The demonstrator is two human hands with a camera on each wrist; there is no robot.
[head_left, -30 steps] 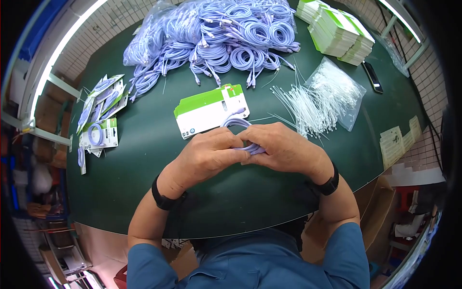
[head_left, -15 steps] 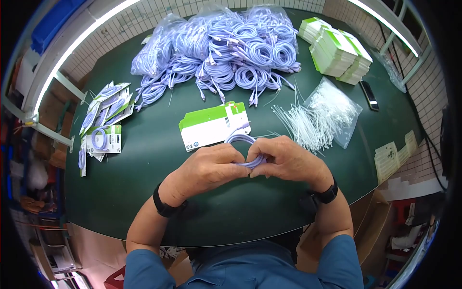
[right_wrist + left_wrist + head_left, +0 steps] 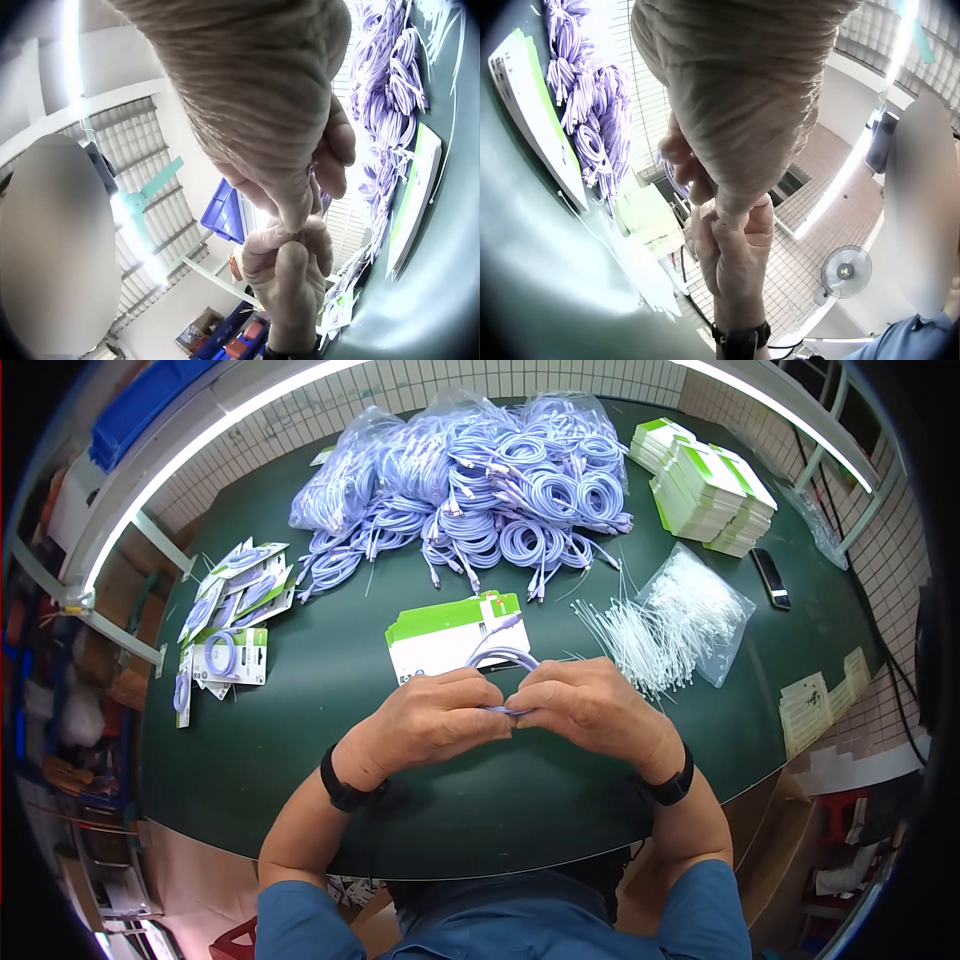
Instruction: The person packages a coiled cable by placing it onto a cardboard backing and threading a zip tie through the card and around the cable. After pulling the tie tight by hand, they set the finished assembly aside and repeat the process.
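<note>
A coil of lilac cable [image 3: 503, 654] is held between both hands in the head view, its plug end pointing up and away. The left hand [image 3: 432, 714] grips its left side and the right hand [image 3: 590, 710] its right side, fingertips close together at the near edge. Just beyond the coil lies a stack of white and green cards [image 3: 440, 632]. In both wrist views the left hand [image 3: 289, 277] and the right hand [image 3: 735, 255] meet tip to tip; the fingers hide most of the cable, and whether a tie is pinched there cannot be told.
Bundled cables [image 3: 470, 480] are heaped at the back. White ties [image 3: 650, 640] spill from a plastic bag [image 3: 722, 630] on the right, near a phone [image 3: 771, 578] and card stacks [image 3: 710, 495]. Carded cables [image 3: 235, 658] lie at the left, papers [image 3: 808, 710] at the right edge.
The head view has tilted, so the table things sit lower in it. Both hands stay on the coil; the right hand's fingers have closed in and the coil's near edge lies flatter between the fingertips.
</note>
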